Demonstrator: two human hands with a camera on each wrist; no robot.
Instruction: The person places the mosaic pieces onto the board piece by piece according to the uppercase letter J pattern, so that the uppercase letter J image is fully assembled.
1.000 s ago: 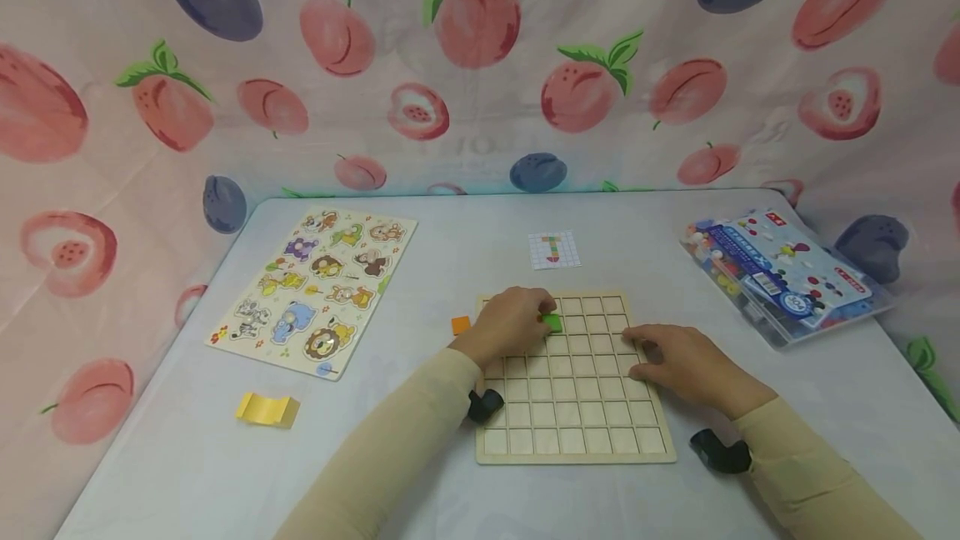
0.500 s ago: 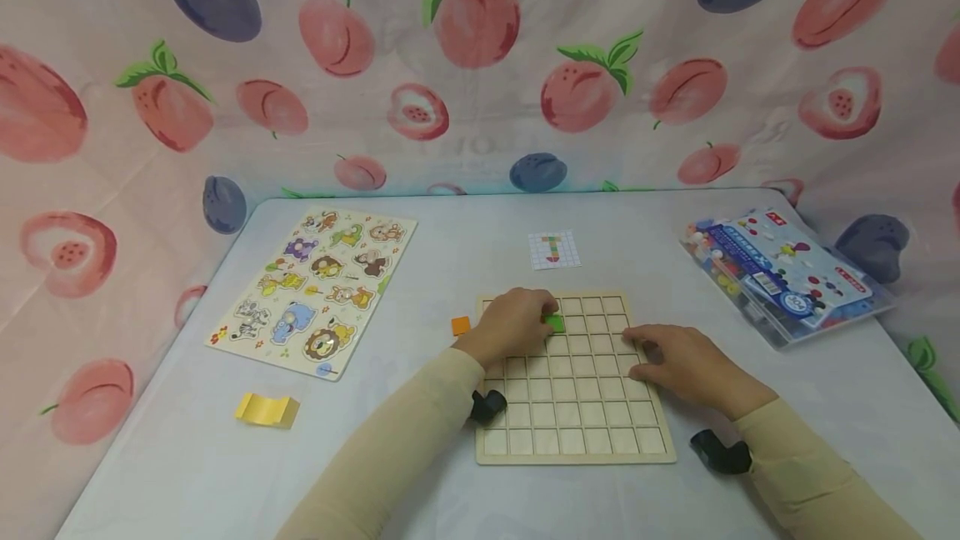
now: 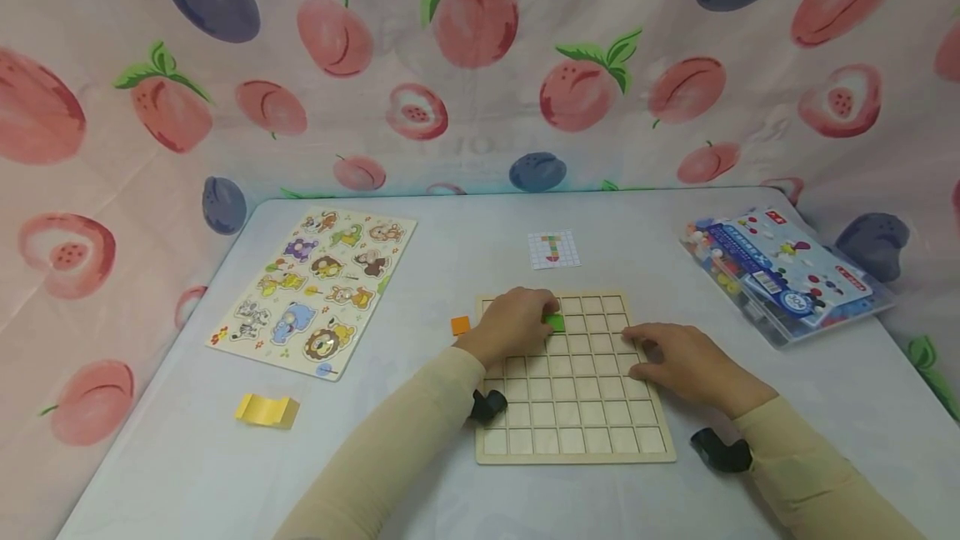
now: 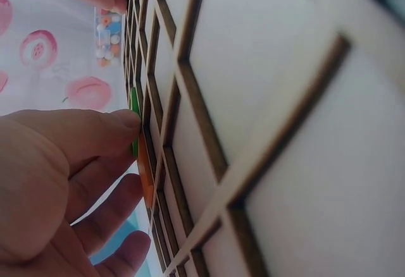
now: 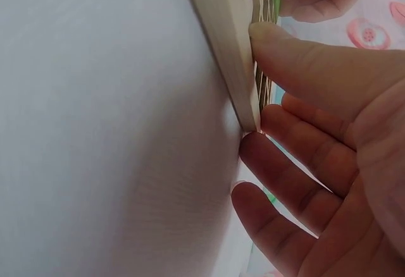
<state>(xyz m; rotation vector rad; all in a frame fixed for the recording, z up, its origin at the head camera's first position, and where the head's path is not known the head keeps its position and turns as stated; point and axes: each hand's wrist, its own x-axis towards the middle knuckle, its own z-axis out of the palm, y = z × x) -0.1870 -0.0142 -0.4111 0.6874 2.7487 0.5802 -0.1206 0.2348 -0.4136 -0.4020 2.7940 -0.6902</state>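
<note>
Head view: a person's left hand (image 3: 513, 322) reaches over a wooden grid board (image 3: 572, 442), fingertips touching a green tile (image 3: 554, 322) in the grid's upper middle. The right hand (image 3: 686, 363) rests at the board's right edge, seemingly to stop it sliding. A coloured pattern card (image 3: 555, 249) lies just beyond the board, probably for easy viewing; an orange tile (image 3: 460, 326) lies just left of it, likely for easy reach.

Left wrist view: thumb and forefinger meet the green tile; whether they pinch or merely press cannot be told. An orange piece (image 4: 146, 177) shows beside it.

Right wrist view: relaxed, spread fingers touch the board's edge without clenching, apparently a light brace.
</note>
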